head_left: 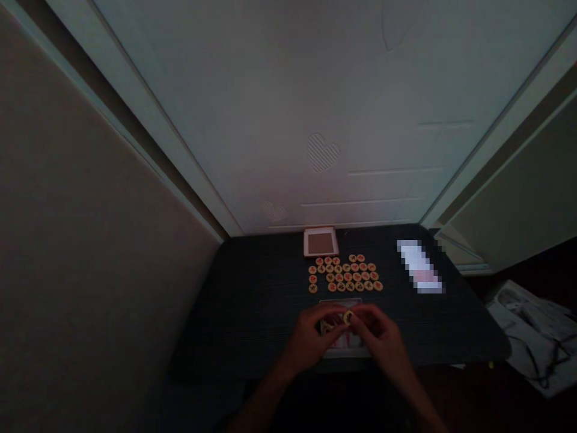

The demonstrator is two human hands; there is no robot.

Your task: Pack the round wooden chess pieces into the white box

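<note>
A round wooden piece (348,317) with a dark mark is pinched between the fingertips of my left hand (316,334) and my right hand (377,334). Both hands are over an open box (346,353) near the table's front edge; pale pieces and something reddish show inside it. Beyond the box, many round pieces (348,277) with red or dark characters lie flat in uneven rows, with a short column at their left.
The dark table (252,300) stands against a pale wall. Behind the pieces lies a shallow box or lid (320,243) with a brown inside. A bright, pixelated object (419,266) lies at the right. Papers and cables (536,337) are beyond the table's right edge.
</note>
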